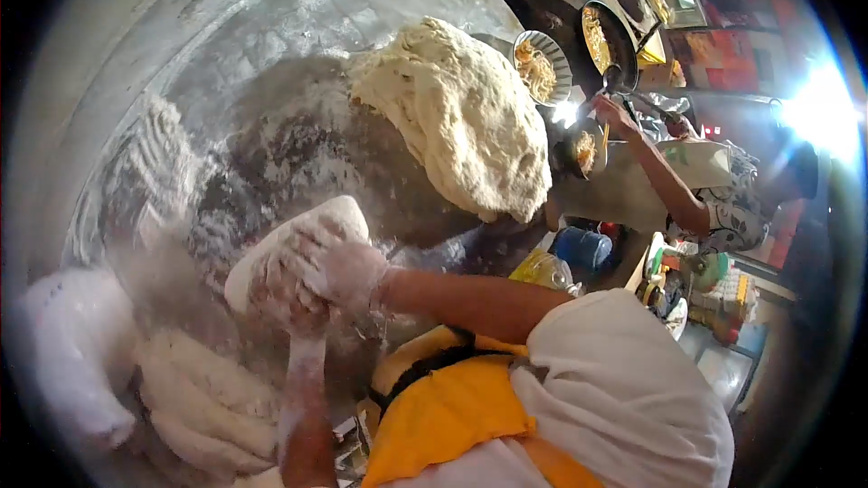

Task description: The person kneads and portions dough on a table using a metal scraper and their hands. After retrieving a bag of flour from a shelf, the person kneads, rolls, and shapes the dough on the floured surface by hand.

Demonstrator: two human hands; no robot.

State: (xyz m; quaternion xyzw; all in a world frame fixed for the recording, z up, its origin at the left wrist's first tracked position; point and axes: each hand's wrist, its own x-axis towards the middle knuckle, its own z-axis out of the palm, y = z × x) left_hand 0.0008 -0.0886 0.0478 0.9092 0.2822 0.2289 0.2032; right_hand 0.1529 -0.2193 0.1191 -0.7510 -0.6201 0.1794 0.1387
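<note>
A smaller piece of dough (342,215), smooth and oblong, lies on the floured metal worktop (298,90). My right hand (339,267), coated in flour, presses onto it from the near side with its fingers curled over. Close against it, my left hand (282,282) also grips the dough, and the fingers of the two hands partly overlap. Beyond them rests a large, lumpy mass of dough (452,117), apart from both hands. Loose flour (158,163) is spread over the far left of the worktop.
A white plastic bag (77,343) and a pale, bulky bundle (203,398) sit at lower left. Another person's hand (615,117) holds a utensil near a pan of noodles (597,41). A bowl of noodles (535,68) and a blue container (581,248) stand at right.
</note>
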